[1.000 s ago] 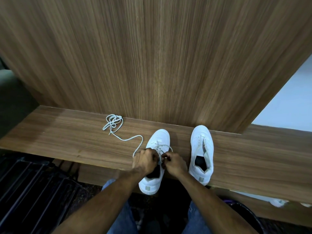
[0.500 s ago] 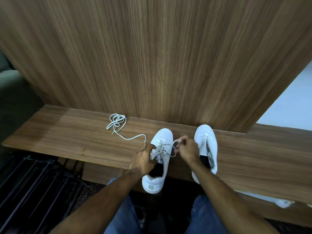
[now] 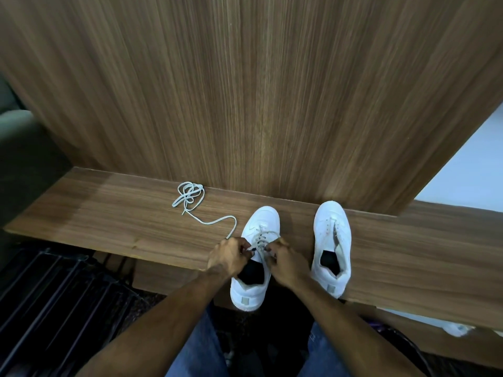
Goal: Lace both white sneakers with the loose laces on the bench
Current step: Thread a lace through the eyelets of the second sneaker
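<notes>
Head view: left hand (image 3: 228, 254) and right hand (image 3: 285, 261) pinch lace ends (image 3: 262, 240) on left sneaker (image 3: 255, 257); uneven pull risks skipped eyelet. Spare lace (image 3: 190, 197) at ten o'clock could snag.

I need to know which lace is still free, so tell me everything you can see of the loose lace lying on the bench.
The loose lace is a thin, pale grey-white cord, apparently woven fabric. Most of it lies in a tangled bunch of loops on the wooden bench, close to the upright wood panel. One strand trails out of the bunch and curves towards the left hand, ending beside it; whether they touch is unclear. It is threaded through neither sneaker.
</notes>
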{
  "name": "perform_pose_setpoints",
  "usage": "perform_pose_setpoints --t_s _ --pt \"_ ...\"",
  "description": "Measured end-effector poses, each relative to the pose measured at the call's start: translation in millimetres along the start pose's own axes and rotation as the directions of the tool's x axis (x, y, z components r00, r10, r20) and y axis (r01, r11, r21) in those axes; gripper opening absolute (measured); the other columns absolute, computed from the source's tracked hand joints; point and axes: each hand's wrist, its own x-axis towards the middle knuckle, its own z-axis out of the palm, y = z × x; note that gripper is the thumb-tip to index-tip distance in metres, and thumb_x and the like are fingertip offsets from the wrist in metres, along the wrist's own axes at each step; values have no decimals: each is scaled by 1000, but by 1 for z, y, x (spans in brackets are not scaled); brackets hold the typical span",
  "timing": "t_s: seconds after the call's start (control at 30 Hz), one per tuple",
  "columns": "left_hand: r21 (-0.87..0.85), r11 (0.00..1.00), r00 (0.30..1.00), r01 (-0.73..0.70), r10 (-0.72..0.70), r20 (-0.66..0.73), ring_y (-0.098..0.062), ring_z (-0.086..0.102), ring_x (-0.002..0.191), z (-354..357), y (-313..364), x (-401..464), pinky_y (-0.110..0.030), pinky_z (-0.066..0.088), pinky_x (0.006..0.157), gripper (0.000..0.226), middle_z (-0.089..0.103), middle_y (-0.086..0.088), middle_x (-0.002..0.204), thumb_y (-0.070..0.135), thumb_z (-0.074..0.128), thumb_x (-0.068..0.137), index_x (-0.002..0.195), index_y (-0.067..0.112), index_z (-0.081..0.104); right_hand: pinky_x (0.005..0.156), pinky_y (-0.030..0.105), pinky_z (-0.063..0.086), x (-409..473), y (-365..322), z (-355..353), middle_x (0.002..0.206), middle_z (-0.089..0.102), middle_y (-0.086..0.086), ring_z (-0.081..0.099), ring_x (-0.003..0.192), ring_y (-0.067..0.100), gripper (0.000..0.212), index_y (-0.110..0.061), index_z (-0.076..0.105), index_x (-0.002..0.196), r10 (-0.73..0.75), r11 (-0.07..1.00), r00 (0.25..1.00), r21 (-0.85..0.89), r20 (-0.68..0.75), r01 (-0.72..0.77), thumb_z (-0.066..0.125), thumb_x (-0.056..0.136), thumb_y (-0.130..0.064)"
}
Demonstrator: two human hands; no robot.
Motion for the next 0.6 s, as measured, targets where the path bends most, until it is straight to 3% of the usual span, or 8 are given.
perform_pose_setpoints --t_s 0.13,0.17,0.23,0.3,0.37,0.43,0.5,0.6 --pt "-16 1000 1000 17 -17 4 -29 62 107 -1 0 -3 -33 48 86 23 70 -4 108 46 65 85 105 35 69 75 33 48 6 -6 -1 112 63 1 61 102 28 17 -22 63 100 66 998 997 17 -50 -65 47 93 -24" --pt "-22 1000 1000 21 -21 6 -29 62 106 -1 0 -3 -33 49 86 23 70 -3 107 47 65 84 104 36 69 72 32 46 9 -6 -7 105 65 1 62 98 28 16 -22 63 96 110 991 991 87 -76 -103 48 92 -22" --pt "-21 1000 1000 23 -23 6 -29 63 105 -1 0 -3 -33 49 85 23 70 -3 106 47 64 84 103 36 69 70 31 44 15 -8 -26 87 66 0 63 87 26 15 -22 62 87 230 901 958 410 -171 -143 49 93 -16" --pt "8 1000 1000 16 -16 0 -30 62 105 -1 0 -3 -32 48 84 23 70 -5 107 47 63 85 104 35 69 72 27 42 22 -8 -55 83 64 -2 60 84 20 18 -19 61 83 359 724 872 689 -334 -34 51 93 -8" --pt "22 1000 1000 14 -14 -7 -31 62 106 -1 1 -4 -31 47 85 24 69 -8 109 46 63 87 106 35 69 74 23 40 27 -4 -85 84 64 0 58 84 16 15 -14 62 85 470 636 738 766 -485 98 52 91 -5" --pt "26 1000 1000 15 -15 -9 -32 61 107 -1 3 -6 -32 47 86 24 69 -10 111 44 63 88 107 33 70 77 28 42 31 4 -104 85 65 1 58 80 14 12 -14 63 89 514 633 661 762 -547 139 53 90 -8" --pt "32 999 1000 17 -17 -15 -32 61 108 -1 4 -7 -32 47 87 24 68 -11 112 42 62 88 109 31 69 83 37 47 31 13 -105 92 67 -1 61 87 15 10 -18 63 96 471 715 692 696 -548 64 55 91 -14" --pt "36 999 1000 23 -23 -16 -33 60 109 -1 4 -7 -33 47 88 25 67 -12 114 43 62 88 108 30 69 94 39 45 21 19 -76 121 61 4 56 113 26 31 -19 58 122 299 910 852 398 -430 -118 56 91 -19"
